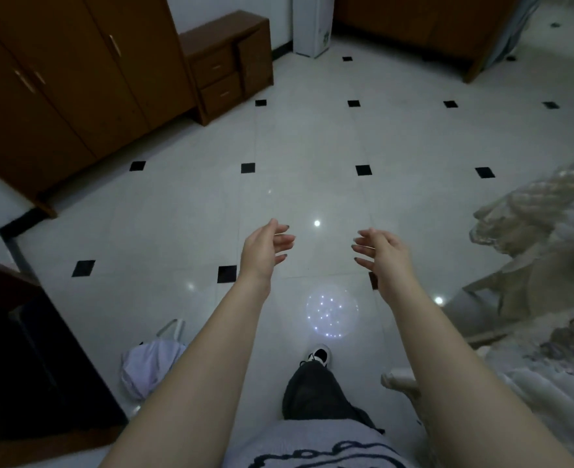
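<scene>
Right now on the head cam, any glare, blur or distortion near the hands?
Head view: dim overall; the glossy floor throws small glare spots, one just beyond the left hand and right hand, plus a round speckled reflection nearer the camera. Head view: wide-angle tilts the wardrobe edges; pale fabric at right is soft, hands fairly sharp.

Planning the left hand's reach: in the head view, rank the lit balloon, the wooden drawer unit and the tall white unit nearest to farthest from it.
1. lit balloon: low between the forearms, just right of the left hand.
2. wooden drawer unit: far ahead, to the left, beside the wardrobe.
3. tall white unit: farthest, against the back wall.
</scene>
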A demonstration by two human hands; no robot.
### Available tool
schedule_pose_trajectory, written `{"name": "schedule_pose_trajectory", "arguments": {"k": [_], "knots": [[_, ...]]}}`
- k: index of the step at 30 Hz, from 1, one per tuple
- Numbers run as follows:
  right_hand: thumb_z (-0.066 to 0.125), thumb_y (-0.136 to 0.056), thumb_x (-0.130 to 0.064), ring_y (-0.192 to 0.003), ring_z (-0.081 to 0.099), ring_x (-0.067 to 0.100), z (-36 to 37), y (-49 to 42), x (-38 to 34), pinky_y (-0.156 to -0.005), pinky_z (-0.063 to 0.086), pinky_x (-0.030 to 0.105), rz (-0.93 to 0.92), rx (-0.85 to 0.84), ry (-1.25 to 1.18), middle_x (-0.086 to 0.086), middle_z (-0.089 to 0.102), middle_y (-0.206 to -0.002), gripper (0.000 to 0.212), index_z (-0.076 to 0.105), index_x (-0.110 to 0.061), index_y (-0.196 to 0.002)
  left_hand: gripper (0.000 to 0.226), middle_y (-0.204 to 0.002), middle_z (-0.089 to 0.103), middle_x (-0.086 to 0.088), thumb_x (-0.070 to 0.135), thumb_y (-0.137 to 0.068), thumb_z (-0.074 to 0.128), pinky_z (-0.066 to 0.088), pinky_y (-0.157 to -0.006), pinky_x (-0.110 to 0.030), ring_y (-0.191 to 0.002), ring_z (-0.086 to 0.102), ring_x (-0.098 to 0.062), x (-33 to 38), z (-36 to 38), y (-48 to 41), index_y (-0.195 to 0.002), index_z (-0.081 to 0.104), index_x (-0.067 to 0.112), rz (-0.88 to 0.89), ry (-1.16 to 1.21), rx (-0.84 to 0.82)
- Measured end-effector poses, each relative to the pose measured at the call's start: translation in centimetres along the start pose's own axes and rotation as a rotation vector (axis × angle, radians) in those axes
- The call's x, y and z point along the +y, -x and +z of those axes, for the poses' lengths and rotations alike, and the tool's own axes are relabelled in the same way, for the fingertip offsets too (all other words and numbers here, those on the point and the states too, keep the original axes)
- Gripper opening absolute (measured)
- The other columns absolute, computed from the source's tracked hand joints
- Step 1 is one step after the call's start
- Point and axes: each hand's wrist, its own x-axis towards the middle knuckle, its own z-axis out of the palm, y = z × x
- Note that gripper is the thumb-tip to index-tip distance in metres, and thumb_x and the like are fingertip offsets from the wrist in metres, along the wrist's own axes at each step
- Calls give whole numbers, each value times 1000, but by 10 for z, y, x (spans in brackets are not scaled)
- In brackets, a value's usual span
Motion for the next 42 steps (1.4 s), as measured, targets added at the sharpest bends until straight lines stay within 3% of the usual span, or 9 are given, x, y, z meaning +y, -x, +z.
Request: {"name": "schedule_pose_trajectory", "arguments": {"k": [10, 19, 33, 42], "knots": [[45, -95, -15, -79, 65, 15, -21, -144, -97, -75, 53, 31, -60, 185, -81, 5, 64, -84, 20, 63, -14, -86, 30, -82, 70, -4, 33, -98, 43, 48, -87, -37, -84, 66, -19, 86, 131, -142, -92, 66, 14, -6, -83, -166], [46, -93, -15, -79, 67, 16, -56, -234, -122, -71, 53, 29, -28, 349, -158, 4, 66, -83, 20, 64, -16, -85, 32, -91, 71, -7, 36, -97, 44, 49, -87, -38, -87, 67, -18, 104, 223, -229, -95, 67, 14, -57, -180, -314], [45, -93, -11, -75, 65, 17, -112, -433, -207, -69, 51, 29, -44, 655, -258, 5, 64, -80, 21, 63, -15, -82, 31, -86, 71, -5, 36, -97, 44, 48, -86, -37, -84, 66, -18, 161, 421, -413, -93, 67, 15, -91, -291, -557], [43, -95, -9, -73, 64, 16, -158, -510, -238, -68, 51, 29, -39, 827, -350, 5, 64, -79, 23, 62, -13, -83, 32, -87, 71, -6, 35, -98, 43, 49, -81, -34, -86, 67, -18, 174, 532, -483, -93, 67, 14, -125, -357, -685]]}}
